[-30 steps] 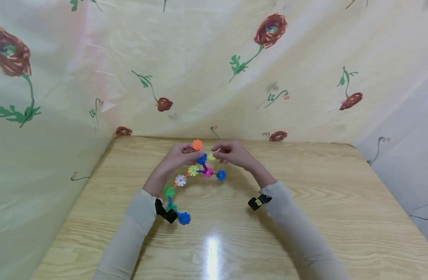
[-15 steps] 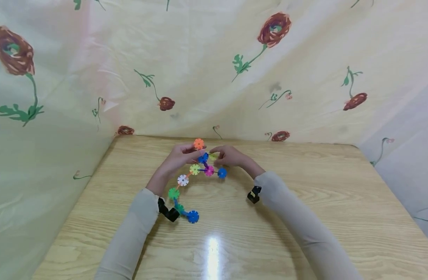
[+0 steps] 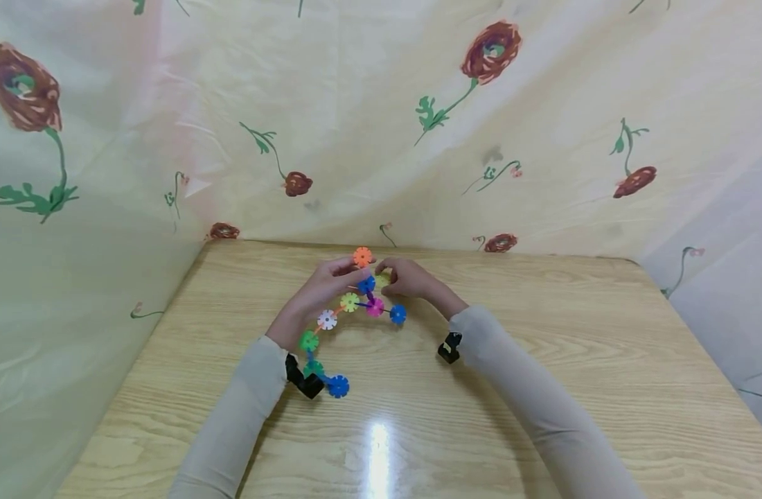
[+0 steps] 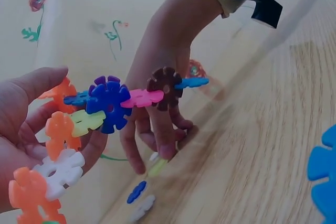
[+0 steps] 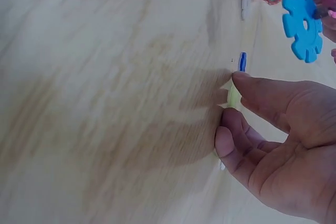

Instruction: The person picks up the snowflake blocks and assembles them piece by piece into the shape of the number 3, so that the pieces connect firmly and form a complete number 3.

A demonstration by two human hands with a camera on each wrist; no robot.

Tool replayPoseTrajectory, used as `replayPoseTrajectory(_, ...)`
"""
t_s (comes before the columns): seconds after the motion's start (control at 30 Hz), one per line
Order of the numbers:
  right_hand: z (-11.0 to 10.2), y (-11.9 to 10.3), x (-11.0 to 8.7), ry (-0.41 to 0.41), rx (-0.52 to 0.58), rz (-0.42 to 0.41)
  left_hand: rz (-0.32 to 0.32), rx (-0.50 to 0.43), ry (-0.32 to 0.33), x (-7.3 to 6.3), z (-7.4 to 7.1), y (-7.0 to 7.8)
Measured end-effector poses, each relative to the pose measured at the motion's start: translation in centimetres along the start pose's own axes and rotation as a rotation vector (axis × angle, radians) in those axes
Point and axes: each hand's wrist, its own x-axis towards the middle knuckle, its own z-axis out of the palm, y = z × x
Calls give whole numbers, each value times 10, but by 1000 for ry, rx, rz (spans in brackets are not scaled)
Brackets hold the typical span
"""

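My left hand holds a branching chain of plastic flower-shaped snowflake discs by its upper end, near an orange disc. Blue, pink, yellow, white and green discs follow, linked slot to slot. One branch ends in a brown disc and a light blue disc. Below the left wrist the chain curves to a blue disc. My right hand is low at the table's far side, its thumb and fingers pinching a yellow-green disc, which the fingers partly cover.
Loose on the table near the right fingertips lie a blue disc and a white disc. A flowered cloth hangs behind the wooden table and along its sides.
My right hand has lowered around the yellow-green disc, its fingers curling closer together. The left hand and the chain have shifted slightly to the right.
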Motion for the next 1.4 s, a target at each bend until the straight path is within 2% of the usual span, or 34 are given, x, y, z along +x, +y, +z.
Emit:
replayPoseTrajectory(0.23, 0, 3, 0, 20, -16, 4, 21, -65, -19, 4, 5, -1)
replayPoseTrajectory(0.37, 0, 6, -4, 41, 41, 23, 19, -114, -5, 5, 8, 0)
replayPoseTrajectory(0.57, 0, 16, -12, 149, 233, 11, 2, -140, 49, 7, 12, -1)
replayPoseTrajectory(0.8, -6, 11, -31, 275, 532, 23, -3, -137, 41, 7, 14, -2)
replayPoseTrajectory(0.9, -10, 5, -38, 326, 608, 19, -22, -131, 47, 6, 15, -2)
replayPoseTrajectory(1.1, -15, -4, -47, 393, 649, -60, -53, -137, 58, 5, 17, -2)
replayPoseTrajectory(1.23, -16, -9, -49, 403, 637, -110, -72, -102, 65, 4, 19, -1)
replayPoseTrajectory(1.4, -14, -15, -50, 408, 624, -175, -71, -79, 40, 2, 21, 2)
